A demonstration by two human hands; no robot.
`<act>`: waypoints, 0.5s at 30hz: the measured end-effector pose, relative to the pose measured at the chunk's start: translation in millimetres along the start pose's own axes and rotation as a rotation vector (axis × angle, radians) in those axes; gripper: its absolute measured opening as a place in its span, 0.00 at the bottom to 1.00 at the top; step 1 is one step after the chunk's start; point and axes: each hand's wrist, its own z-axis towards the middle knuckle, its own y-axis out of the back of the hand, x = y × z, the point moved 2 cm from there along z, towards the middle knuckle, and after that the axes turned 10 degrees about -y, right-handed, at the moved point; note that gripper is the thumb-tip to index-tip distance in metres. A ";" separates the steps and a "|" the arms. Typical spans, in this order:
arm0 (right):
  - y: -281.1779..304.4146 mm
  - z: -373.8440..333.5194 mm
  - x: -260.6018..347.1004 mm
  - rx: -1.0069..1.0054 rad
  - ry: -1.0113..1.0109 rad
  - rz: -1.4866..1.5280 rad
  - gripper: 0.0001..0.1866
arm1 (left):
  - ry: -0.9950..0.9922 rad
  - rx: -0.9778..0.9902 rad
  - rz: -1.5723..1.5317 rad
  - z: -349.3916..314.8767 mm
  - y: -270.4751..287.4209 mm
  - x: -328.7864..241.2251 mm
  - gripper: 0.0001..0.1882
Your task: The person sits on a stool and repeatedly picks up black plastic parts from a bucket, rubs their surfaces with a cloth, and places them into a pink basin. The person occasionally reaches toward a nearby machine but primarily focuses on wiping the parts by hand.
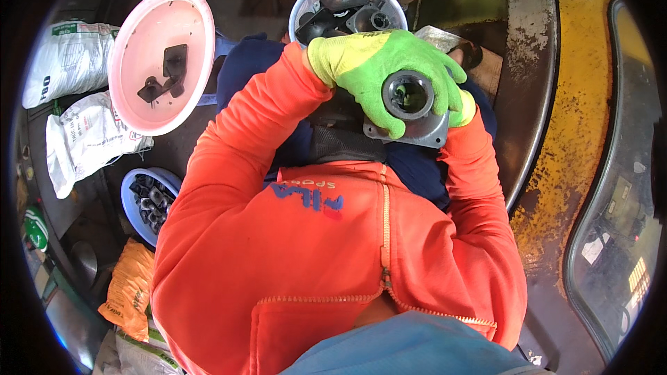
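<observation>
A dark plastic flange fitting (pixel 408 95), with a round hollow collar and a flat plate with corner holes, is held up in front of my chest. My left hand (pixel 372 73), in a green glove with a yellow cuff, wraps over its far and left sides, the thumb against the collar. My right hand (pixel 461 109), gloved alike, is beside the fitting's right edge; its fingers are mostly hidden behind the left hand and the fitting. A bit of green glove shows through the collar's hole. Just beyond my hands stands a white basket (pixel 300 10) of similar dark fittings.
To the left, a pink basin (pixel 128 73) holds a few dark pieces. A blue basin (pixel 127 198) of small dark parts stands lower, near white sacks (pixel 73 62) and an orange bag (pixel 130 288). A rusty yellow machine panel (pixel 556 187) borders my right side.
</observation>
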 end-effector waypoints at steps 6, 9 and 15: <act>2.0 14.3 3.8 -0.445 0.133 -0.283 0.24 | 0.030 0.078 0.065 4.9 19.7 -2.3 0.29; 18.5 29.8 16.6 -0.596 0.081 -0.357 0.28 | 0.245 -0.174 0.558 0.1 47.4 -4.8 0.40; 10.7 44.1 25.1 -0.843 0.116 0.089 0.23 | 0.266 -0.567 0.367 -11.8 8.8 17.6 0.32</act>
